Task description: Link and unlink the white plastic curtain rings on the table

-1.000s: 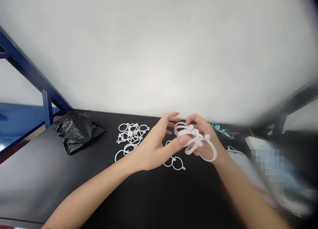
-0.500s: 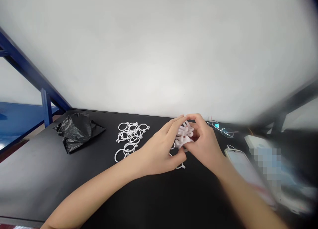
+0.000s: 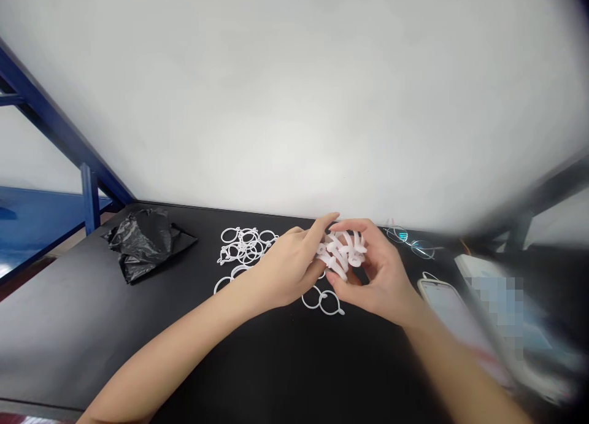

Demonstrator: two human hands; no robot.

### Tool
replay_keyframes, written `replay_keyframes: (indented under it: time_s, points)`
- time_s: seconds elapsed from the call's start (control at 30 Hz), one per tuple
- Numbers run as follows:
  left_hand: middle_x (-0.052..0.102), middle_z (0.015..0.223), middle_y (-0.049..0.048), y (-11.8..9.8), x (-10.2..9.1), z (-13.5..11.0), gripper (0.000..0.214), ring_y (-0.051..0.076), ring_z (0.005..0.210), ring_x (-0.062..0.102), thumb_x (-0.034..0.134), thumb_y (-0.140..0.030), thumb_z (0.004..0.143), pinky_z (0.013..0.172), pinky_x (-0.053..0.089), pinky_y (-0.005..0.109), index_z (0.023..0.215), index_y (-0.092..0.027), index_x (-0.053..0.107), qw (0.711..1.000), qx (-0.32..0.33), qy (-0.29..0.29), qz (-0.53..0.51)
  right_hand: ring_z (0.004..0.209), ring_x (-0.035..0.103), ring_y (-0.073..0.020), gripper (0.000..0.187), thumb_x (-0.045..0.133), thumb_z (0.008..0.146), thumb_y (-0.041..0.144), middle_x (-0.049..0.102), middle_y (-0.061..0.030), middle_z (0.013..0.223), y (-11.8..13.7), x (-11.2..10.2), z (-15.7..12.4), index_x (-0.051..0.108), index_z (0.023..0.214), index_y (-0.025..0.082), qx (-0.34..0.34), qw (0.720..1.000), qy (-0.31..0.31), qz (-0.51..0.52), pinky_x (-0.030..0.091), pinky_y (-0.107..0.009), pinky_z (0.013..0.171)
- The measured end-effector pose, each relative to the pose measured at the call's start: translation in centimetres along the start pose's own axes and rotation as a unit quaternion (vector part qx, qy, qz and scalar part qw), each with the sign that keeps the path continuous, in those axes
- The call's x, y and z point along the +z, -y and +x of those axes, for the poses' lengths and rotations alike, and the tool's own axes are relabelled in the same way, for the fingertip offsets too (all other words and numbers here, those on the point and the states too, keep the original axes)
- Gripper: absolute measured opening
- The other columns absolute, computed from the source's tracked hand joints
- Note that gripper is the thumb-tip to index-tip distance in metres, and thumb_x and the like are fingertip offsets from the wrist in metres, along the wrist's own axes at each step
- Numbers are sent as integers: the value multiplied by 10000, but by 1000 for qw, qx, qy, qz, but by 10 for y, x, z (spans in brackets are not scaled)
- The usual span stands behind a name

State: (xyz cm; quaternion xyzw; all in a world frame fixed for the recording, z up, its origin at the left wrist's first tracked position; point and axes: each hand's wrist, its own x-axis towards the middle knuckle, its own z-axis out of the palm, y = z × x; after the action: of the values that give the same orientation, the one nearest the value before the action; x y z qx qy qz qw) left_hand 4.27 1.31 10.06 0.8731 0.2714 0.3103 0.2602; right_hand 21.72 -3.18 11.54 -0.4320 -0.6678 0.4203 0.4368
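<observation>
A bunch of white plastic curtain rings [image 3: 343, 252] is gathered between both hands above the black table. My right hand [image 3: 380, 273] curls round the bunch from the right, thumb below and fingers over the top. From the left, my left hand [image 3: 294, 258] closes on the bunch's near side with its forefinger stretched out; its other fingertips are partly hidden. Two loose curtain rings [image 3: 330, 302] lie on the table just under the hands. A pile of flat white curtain rings [image 3: 246, 243] spreads to the left, partly covered by my left forearm.
A crumpled black plastic bag [image 3: 145, 243] lies at the left of the black table [image 3: 276, 369]. On the right are eyeglasses [image 3: 409, 243], a phone [image 3: 455, 313] and a blurred pale box [image 3: 488, 307]. A white wall [image 3: 294, 105] rises behind, with a blue metal frame [image 3: 89, 197] at left.
My left thumb has moved off the front of the bunch and is now hidden. The bunch has turned in my right hand and shows more fully, and the two loose rings below are uncovered.
</observation>
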Motion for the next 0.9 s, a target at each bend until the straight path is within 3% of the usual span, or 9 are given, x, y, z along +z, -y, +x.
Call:
replay_keyframes:
  time_s: [0.13, 0.2, 0.3, 0.4, 0.57, 0.67, 0.77, 0.9]
  points:
    - [574, 657, 2, 3, -1, 2, 529, 166, 563, 482, 384, -86, 811, 610, 430, 297, 1337, -141, 417, 993, -11, 27, 118, 659, 542, -108, 445, 733, 754, 151, 526, 22, 850, 0, -1, 2, 512, 1108, 305, 27, 999, 28, 26, 490, -209, 521]
    - [549, 619, 2, 4, -4, 3, 482, 165, 540, 445, 385, -91, 808, 591, 409, 292, 1282, -119, 467, 986, 7, 44, 161, 636, 533, -99, 427, 746, 766, 184, 534, 30, 822, -1, -3, 3, 518, 1110, 294, 25, 998, 38, 37, 481, -206, 520]
    - [581, 653, 10, 5, -8, 4, 527, 167, 555, 454, 370, -77, 834, 654, 425, 321, 1360, -104, 401, 983, 28, 44, 179, 564, 519, -73, 367, 740, 794, 217, 552, 45, 764, -1, -5, 7, 522, 1086, 258, 49, 995, 58, 65, 468, -194, 499]
    - [618, 742, 24, 6, -10, 4, 591, 173, 634, 512, 364, -60, 845, 717, 440, 331, 1429, -135, 322, 987, 36, 14, 157, 463, 490, -39, 353, 758, 781, 233, 574, 66, 722, -1, -5, 10, 510, 1032, 233, 84, 987, 75, 114, 445, -170, 435]
    - [585, 765, 13, 10, -9, 4, 456, 162, 670, 521, 499, -161, 853, 671, 445, 297, 1307, -187, 483, 993, 3, -43, 106, 422, 568, -51, 372, 777, 760, 230, 644, 60, 705, -3, -3, 10, 500, 1009, 219, 103, 978, 87, 156, 494, -181, 450]
    - [585, 907, 62, 10, -11, 6, 240, 185, 791, 555, 496, -235, 896, 675, 458, 290, 1100, -176, 609, 997, 5, -2, 81, 442, 638, -91, 325, 734, 810, 271, 684, 31, 699, -5, -2, 10, 497, 1022, 209, 108, 972, 100, 182, 490, -173, 427]
    - [587, 1019, 80, 9, -14, 8, 190, 183, 842, 570, 462, -236, 924, 678, 459, 275, 1000, -173, 624, 998, 13, 55, 41, 543, 721, -157, 299, 693, 851, 312, 715, -17, 753, -7, 1, 11, 520, 1061, 189, 131, 963, 120, 201, 482, -155, 393]
    - [625, 916, 44, 11, -14, 10, 171, 134, 714, 558, 438, -233, 942, 614, 426, 239, 933, -167, 595, 993, 13, 102, -64, 539, 733, -180, 289, 632, 895, 368, 732, -50, 780, -7, 5, 11, 558, 1093, 171, 161, 953, 119, 227, 454, -136, 341]
